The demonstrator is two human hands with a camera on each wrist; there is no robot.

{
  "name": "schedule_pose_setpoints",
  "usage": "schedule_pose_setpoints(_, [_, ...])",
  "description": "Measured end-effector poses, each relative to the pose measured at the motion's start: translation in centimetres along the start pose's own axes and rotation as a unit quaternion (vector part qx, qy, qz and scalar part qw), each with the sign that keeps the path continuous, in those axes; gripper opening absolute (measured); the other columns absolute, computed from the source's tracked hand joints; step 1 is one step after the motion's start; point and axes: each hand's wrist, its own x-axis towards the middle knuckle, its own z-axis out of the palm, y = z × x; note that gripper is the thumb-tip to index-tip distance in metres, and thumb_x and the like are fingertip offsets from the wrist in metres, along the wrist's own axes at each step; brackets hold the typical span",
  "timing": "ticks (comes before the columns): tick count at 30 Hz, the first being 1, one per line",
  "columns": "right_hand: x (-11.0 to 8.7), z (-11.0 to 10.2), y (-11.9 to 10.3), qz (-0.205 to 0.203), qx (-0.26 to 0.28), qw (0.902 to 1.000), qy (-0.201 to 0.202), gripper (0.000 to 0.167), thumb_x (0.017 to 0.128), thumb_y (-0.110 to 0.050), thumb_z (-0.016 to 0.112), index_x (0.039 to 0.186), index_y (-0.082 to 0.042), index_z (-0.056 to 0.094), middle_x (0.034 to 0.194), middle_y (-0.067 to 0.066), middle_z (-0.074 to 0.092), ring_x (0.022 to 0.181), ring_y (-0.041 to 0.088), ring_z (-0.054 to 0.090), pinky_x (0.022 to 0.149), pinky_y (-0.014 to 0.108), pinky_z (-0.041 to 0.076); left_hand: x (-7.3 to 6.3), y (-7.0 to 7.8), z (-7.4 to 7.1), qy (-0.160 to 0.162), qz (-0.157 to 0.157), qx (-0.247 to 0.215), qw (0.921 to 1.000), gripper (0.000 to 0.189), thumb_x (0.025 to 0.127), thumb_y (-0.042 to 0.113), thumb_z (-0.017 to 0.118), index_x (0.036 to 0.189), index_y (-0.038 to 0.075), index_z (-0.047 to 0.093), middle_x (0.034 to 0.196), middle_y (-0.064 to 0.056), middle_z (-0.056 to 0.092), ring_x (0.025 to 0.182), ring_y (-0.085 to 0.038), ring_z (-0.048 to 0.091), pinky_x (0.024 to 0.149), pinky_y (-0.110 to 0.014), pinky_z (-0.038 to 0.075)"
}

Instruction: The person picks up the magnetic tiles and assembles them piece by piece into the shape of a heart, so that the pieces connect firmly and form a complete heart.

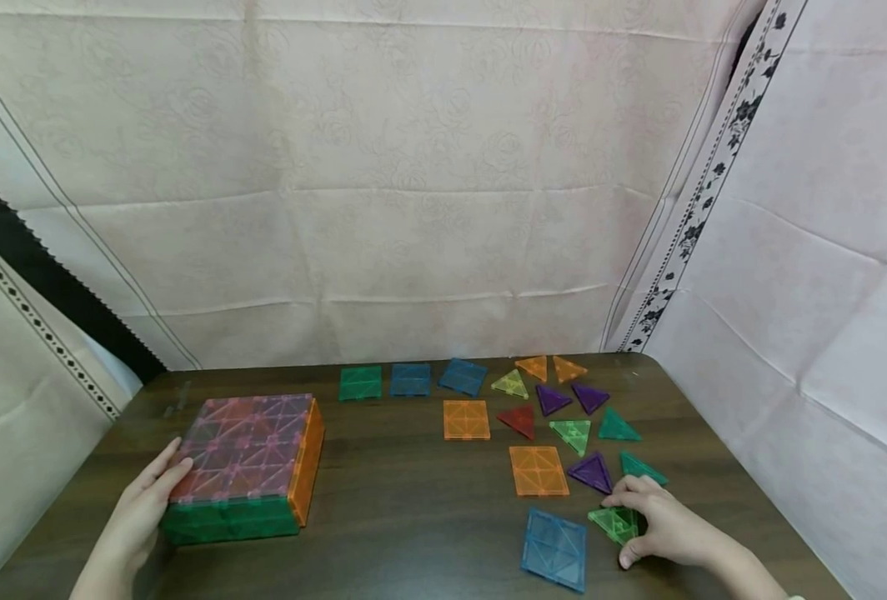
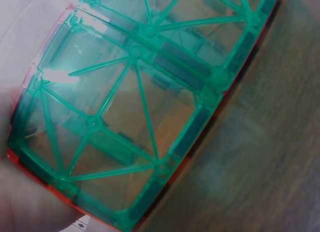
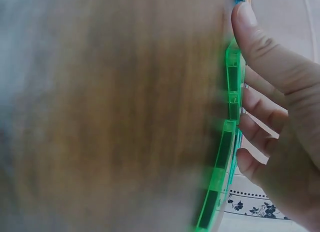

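Observation:
On the table's left stands a box built of magnetic tiles (image 1: 248,450), with a purple-red top, green front and orange side. My left hand (image 1: 139,508) rests against its left side, fingers fairly straight and thumb at the top edge. The left wrist view shows the box's ribbed green wall (image 2: 115,112) close up. At the right front, my right hand (image 1: 664,525) has its curled fingers and thumb about a light green triangular tile (image 1: 610,522) low at the table. In the right wrist view, green tile edges (image 3: 233,85) show beside the thumb; the exact finger contact is partly hidden.
Near my right hand lie a blue square tile (image 1: 554,550), orange square tiles (image 1: 537,472), a purple triangle (image 1: 592,472) and a teal triangle (image 1: 642,467). Farther back are several more triangles and squares, including a green square (image 1: 360,382). Pale patterned cloth (image 1: 428,183) surrounds the table.

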Motion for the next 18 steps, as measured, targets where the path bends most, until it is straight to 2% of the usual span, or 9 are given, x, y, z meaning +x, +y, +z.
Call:
schedule_pose_setpoints(7, [-0.31, -0.46, 0.3, -0.012, 0.021, 0.9993, -0.028, 0.078, 0.068, -0.055, 0.074, 0.125, -0.003, 0.062, 0.12, 0.003, 0.05, 0.106, 0.012, 0.047, 0.082, 0.031, 0.048, 0.03, 0.01, 0.07, 0.006, -0.003, 0.002, 1.0, 0.079, 0.099, 0.054, 0.041, 0.152, 0.025, -0.01, 0.157, -0.006, -0.02, 0.143, -0.033, -0.02, 0.114, -0.057, -0.004])
schedule_pose_setpoints(15, [-0.08, -0.36, 0.23, -0.021, 0.047, 0.9985, -0.018, 0.069, 0.068, -0.053, 0.076, 0.119, -0.008, 0.063, 0.109, -0.003, 0.048, 0.098, 0.005, 0.045, 0.079, 0.025, 0.046, -0.05, 0.01, 0.21, 0.021, 0.0, 0.0, 0.9998, 0.079, 0.098, 0.054, 0.041, 0.153, 0.025, -0.007, 0.158, -0.006, -0.018, 0.144, -0.033, -0.016, 0.115, -0.054, 0.0])
schedule_pose_setpoints(18, [0.06, -0.22, 0.01, -0.022, 0.055, 0.9982, -0.001, 0.061, 0.069, -0.052, 0.077, 0.115, -0.014, 0.063, 0.109, -0.005, 0.047, 0.098, 0.003, 0.046, 0.081, 0.023, 0.047, -0.2, 0.11, 0.45, 0.044, 0.0, 0.003, 0.999, 0.079, 0.098, 0.054, 0.042, 0.154, 0.023, -0.004, 0.159, -0.007, -0.014, 0.145, -0.032, -0.012, 0.116, -0.052, 0.003])
